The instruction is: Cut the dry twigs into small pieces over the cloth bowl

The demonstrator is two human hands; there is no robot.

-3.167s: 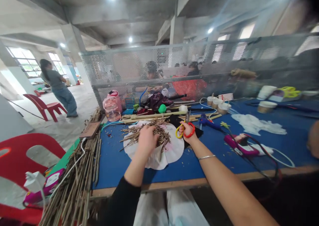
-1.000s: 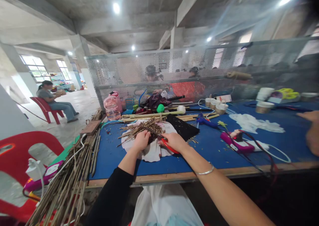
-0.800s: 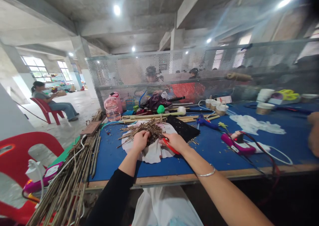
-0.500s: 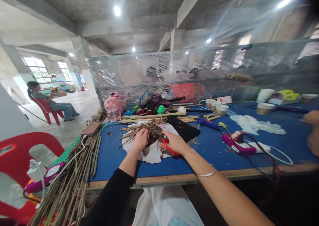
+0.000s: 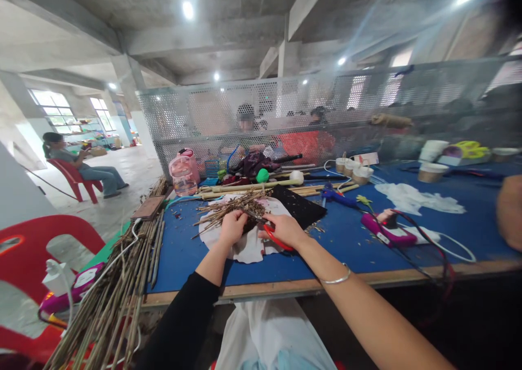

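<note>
Red-handled scissors (image 5: 278, 239) are gripped in my right hand (image 5: 286, 228), their dark blades pointing left toward my other hand. My left hand (image 5: 232, 228) is closed at the near edge of a heap of dry twigs (image 5: 222, 211), pinching a twig close to the blade tips; the small end between the fingers is hard to see. Under both hands and the heap lies a crumpled white cloth (image 5: 249, 254). A black sheet (image 5: 299, 209) lies just beyond my right hand.
Long sticks (image 5: 110, 299) are bundled left of the blue table (image 5: 196, 272). Behind the heap are a pink bottle (image 5: 183, 177), a green ball (image 5: 263, 175) and bamboo poles. Rightward sit a glue gun (image 5: 340, 198), a purple power strip (image 5: 385, 231), a plastic bag (image 5: 420, 198) and paper cups.
The scissor blades have swung left and now show more plainly beside my left fingers. My left hand has stayed almost in place. The whole view has shifted slightly.
</note>
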